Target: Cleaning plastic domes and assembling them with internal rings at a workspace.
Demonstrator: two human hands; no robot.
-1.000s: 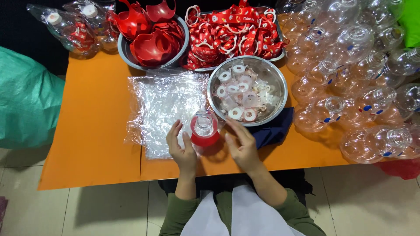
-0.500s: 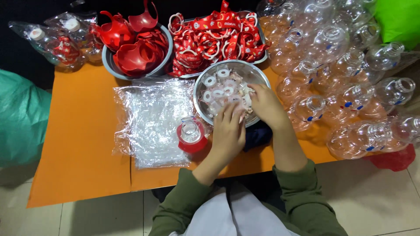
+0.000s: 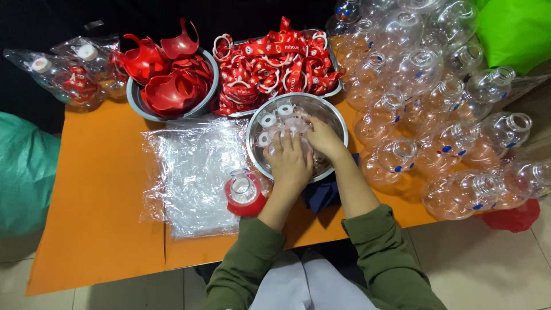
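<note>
Both my hands reach into a round steel bowl that holds several white ring caps. My left hand lies over the caps with its fingers spread. To its right, my right hand has its fingers curled down among the caps; what they hold is hidden. A small clear bottle in a red base stands alone on the orange table, just left of my left wrist, and neither hand touches it.
A stack of clear plastic bags lies left of the bowl. Behind are a bowl of red plastic parts, a tray of red straps and bagged bottles. Several empty clear bottles crowd the right side. A green sack sits at left.
Both hands have let go of the red-based bottle, which now stands on the table. They have moved up into the steel bowl, the left following the right.
</note>
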